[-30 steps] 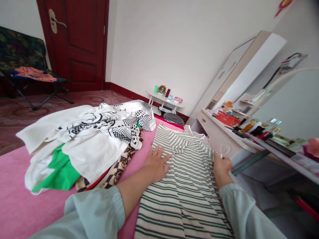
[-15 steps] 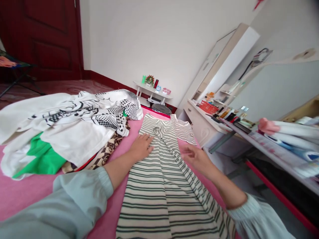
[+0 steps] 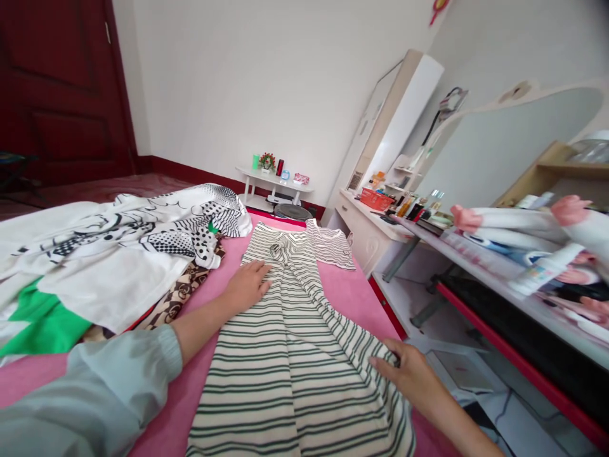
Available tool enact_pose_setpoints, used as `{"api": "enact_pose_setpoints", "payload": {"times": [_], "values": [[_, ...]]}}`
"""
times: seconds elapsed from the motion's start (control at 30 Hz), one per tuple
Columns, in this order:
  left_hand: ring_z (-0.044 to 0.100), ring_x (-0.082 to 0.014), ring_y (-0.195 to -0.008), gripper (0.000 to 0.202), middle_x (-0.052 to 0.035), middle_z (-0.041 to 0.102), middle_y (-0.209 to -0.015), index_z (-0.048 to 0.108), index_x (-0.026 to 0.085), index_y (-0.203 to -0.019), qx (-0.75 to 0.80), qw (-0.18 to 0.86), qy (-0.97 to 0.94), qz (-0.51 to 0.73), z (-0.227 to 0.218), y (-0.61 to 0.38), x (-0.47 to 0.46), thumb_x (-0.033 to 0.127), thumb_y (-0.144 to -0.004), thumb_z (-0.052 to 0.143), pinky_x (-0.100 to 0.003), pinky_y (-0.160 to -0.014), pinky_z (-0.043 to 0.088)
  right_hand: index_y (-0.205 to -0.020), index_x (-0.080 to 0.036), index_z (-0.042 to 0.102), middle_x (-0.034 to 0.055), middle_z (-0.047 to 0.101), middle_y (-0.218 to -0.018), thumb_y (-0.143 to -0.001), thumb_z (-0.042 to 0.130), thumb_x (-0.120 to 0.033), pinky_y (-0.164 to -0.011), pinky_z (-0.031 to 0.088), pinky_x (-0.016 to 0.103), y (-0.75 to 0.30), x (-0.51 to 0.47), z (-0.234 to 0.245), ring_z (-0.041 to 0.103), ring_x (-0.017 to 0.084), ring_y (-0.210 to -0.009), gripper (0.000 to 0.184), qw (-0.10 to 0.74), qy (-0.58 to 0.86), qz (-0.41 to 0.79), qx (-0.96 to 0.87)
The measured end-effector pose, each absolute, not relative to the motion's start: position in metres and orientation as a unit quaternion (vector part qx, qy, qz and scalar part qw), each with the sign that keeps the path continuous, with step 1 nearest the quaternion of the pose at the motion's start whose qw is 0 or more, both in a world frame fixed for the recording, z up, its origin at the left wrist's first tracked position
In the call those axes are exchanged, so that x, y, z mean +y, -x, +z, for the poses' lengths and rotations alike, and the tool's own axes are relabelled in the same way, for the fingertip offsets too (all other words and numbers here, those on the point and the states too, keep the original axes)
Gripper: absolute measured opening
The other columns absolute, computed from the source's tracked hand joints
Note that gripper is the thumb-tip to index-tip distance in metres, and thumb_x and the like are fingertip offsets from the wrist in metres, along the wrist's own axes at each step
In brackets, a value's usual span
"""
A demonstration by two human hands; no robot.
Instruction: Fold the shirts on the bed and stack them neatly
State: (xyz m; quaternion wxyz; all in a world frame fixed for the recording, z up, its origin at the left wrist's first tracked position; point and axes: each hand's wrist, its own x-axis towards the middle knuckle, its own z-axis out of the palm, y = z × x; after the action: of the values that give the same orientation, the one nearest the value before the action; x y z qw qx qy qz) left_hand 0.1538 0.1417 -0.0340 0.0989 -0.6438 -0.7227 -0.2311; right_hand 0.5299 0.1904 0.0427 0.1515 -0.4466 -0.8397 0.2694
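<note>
A long white dress with dark green stripes (image 3: 290, 355) lies lengthwise on the pink bed cover (image 3: 352, 292), its far end bunched into a small twist. My left hand (image 3: 246, 285) rests flat on the dress's left edge near that far end, fingers stretched out. At the right edge, closer to me, my right hand (image 3: 404, 371) has the fabric between thumb and fingers; part of the grip is hidden. A smaller striped garment (image 3: 330, 244) lies beyond the dress, to its right.
Left of the dress is a pile of clothes: a white patterned top (image 3: 143, 254), a green piece (image 3: 45, 320) and a brown patterned one (image 3: 183, 295). On the right stands a cluttered table (image 3: 480, 263), with a dressing table (image 3: 359, 219) behind it. A low white shelf (image 3: 273, 179) is at the wall.
My right hand has come toward me along the dress's right edge and closed on the fabric there. My left hand stays on the dress. The view has shifted to the right.
</note>
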Motion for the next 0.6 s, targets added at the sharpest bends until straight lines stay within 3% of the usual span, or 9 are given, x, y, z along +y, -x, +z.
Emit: {"api": "enact_pose_setpoints", "payload": {"times": [0.1, 0.17, 0.3, 0.37, 0.47, 0.6], "values": [[0.048, -0.0263, -0.12, 0.04, -0.0125, 0.054, -0.131, 0.056, 0.016, -0.125, -0.722, 0.094, 0.645, -0.232, -0.034, -0.154, 0.142, 0.032, -0.09, 0.044, -0.043, -0.104, 0.037, -0.073, -0.018, 0.06, 0.0005, 0.063, -0.073, -0.081, 0.056, -0.039, -0.064, 0.043, 0.024, -0.501, 0.161, 0.075, 0.057, 0.016, -0.071, 0.023, 0.199, 0.38, 0.361, -0.828], [0.048, -0.0257, -0.121, 0.039, -0.0118, 0.054, -0.132, 0.057, 0.017, -0.124, -0.723, 0.092, 0.643, -0.235, -0.034, -0.155, 0.141, 0.032, -0.09, 0.044, -0.042, -0.105, 0.036, -0.078, -0.019, 0.063, 0.0001, 0.064, -0.075, -0.083, 0.054, -0.038, -0.064, 0.043, 0.023, -0.48, 0.135, 0.091, 0.057, 0.016, -0.072, 0.021, 0.185, 0.329, 0.399, -0.836], [0.047, -0.0263, -0.123, 0.039, -0.0123, 0.053, -0.133, 0.058, 0.017, -0.123, -0.725, 0.084, 0.64, -0.239, -0.033, -0.155, 0.14, 0.033, -0.09, 0.044, -0.043, -0.107, 0.034, -0.079, -0.025, 0.07, -0.0046, 0.068, -0.071, -0.072, 0.069, -0.037, -0.058, 0.039, 0.021, -0.445, 0.104, 0.098, 0.057, 0.013, -0.062, 0.014, -0.016, 0.167, 0.407, -0.898], [0.047, -0.0267, -0.123, 0.04, -0.0124, 0.053, -0.134, 0.058, 0.017, -0.123, -0.728, 0.081, 0.638, -0.238, -0.032, -0.155, 0.14, 0.034, -0.09, 0.044, -0.044, -0.107, 0.034, -0.08, -0.026, 0.071, -0.0053, 0.068, -0.068, -0.07, 0.071, -0.039, -0.055, 0.036, 0.021, -0.427, 0.109, 0.094, 0.056, 0.012, -0.058, 0.016, -0.055, 0.154, 0.376, -0.912], [0.046, -0.0263, -0.124, 0.041, -0.0123, 0.052, -0.135, 0.057, 0.017, -0.125, -0.732, 0.085, 0.634, -0.234, -0.031, -0.156, 0.14, 0.034, -0.09, 0.044, -0.042, -0.107, 0.034, -0.084, -0.024, 0.07, -0.0018, 0.069, -0.074, -0.075, 0.066, -0.04, -0.056, 0.034, 0.022, -0.398, 0.135, 0.087, 0.058, 0.013, -0.065, 0.019, 0.032, 0.228, 0.305, -0.924], [0.047, -0.025, -0.123, 0.04, -0.0111, 0.052, -0.134, 0.057, 0.018, -0.125, -0.734, 0.078, 0.632, -0.235, -0.03, -0.155, 0.139, 0.034, -0.09, 0.044, -0.039, -0.106, 0.035, -0.103, -0.024, 0.064, 0.0001, 0.068, -0.076, -0.077, 0.059, -0.022, -0.06, 0.034, 0.023, -0.369, 0.165, 0.071, 0.059, 0.015, -0.07, 0.027, 0.072, 0.26, 0.214, -0.939]]}}
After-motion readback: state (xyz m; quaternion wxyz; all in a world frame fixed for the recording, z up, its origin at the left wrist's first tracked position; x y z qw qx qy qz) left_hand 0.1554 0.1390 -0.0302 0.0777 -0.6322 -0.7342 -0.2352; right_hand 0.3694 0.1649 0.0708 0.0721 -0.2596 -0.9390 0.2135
